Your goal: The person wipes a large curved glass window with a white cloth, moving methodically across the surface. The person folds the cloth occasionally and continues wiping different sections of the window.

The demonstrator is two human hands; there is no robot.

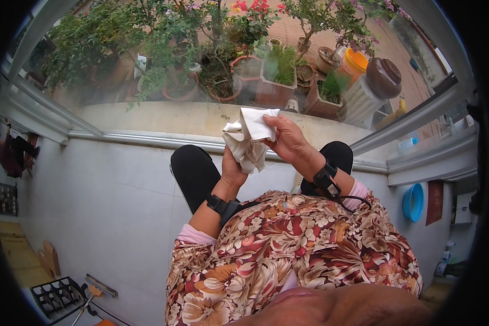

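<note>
While the left hand grips the bunched lower part of a white cloth and the right hand pinches its top corner, the cloth hangs crumpled before the window glass, seemingly not yet pressed to it.

A dark red rectangular sign hangs on the white wall at the far right, just beside a round blue basin. No packages or screens are visible.

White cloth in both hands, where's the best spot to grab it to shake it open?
Grip the white cloth by its flat upper flap under the right hand, coming from above. That flap is smooth and free, while the part by the left hand is bunched into folds.
</note>
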